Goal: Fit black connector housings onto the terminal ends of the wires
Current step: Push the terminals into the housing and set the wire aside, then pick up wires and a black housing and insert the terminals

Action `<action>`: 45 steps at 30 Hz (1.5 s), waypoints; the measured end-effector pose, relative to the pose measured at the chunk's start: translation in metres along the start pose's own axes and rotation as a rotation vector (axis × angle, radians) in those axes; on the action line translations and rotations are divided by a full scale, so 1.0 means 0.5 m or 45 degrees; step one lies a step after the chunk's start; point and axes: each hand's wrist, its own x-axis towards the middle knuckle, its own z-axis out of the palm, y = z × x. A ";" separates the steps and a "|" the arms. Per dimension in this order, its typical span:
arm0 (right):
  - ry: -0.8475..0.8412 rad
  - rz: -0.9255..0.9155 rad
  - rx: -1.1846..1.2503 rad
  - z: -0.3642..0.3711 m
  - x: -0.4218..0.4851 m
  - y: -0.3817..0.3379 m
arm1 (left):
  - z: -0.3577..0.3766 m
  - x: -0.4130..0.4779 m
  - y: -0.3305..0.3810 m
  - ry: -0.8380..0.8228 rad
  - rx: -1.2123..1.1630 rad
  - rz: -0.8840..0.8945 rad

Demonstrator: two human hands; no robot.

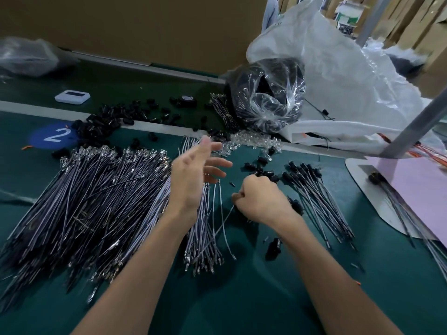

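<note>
Grey wires [96,201] cover the green table [266,298]; your left hand [193,175] hovers open-fingered above them, your right hand [261,199] pinches one wire [225,220].

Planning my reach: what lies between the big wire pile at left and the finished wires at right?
Head view: a smaller wire bundle, the left hand, the right hand and loose black housings.

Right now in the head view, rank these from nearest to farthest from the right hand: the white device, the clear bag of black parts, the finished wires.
From the right hand, which grips a wire:
1. Finished wires, just to its right.
2. Clear bag, beyond it at the back.
3. White device, far back left.
</note>
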 end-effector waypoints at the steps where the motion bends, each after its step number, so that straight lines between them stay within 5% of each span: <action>1: -0.017 0.003 0.026 0.002 0.003 0.001 | 0.004 -0.001 -0.004 -0.085 0.109 0.009; 6: 0.000 -0.010 0.124 0.007 0.002 0.005 | 0.008 0.001 -0.038 -0.135 0.890 0.134; 10: 0.003 -0.072 0.037 0.012 -0.009 -0.001 | 0.003 0.001 -0.044 -0.081 1.171 0.216; 16: -0.023 -0.078 0.234 0.007 -0.016 -0.009 | 0.002 -0.001 -0.037 -0.144 1.318 0.119; 21: 0.167 -0.045 0.321 -0.003 -0.019 0.006 | -0.001 -0.002 -0.032 -0.145 1.255 0.045; 27: -0.106 -0.093 0.249 0.002 -0.028 0.002 | -0.002 -0.004 -0.028 -0.144 1.238 0.046; 32: -0.072 -0.076 0.363 0.004 -0.026 -0.005 | -0.004 -0.001 -0.029 -0.150 1.221 0.033; 36: 0.145 -0.094 0.402 0.004 -0.025 0.004 | -0.003 0.001 -0.030 -0.157 1.256 0.034; 41: 0.792 -0.346 0.576 -0.029 -0.024 0.045 | -0.004 0.003 -0.033 -0.169 1.284 0.032; 45: 0.948 -0.338 1.144 -0.038 -0.023 0.064 | -0.008 0.003 -0.032 -0.182 1.314 0.069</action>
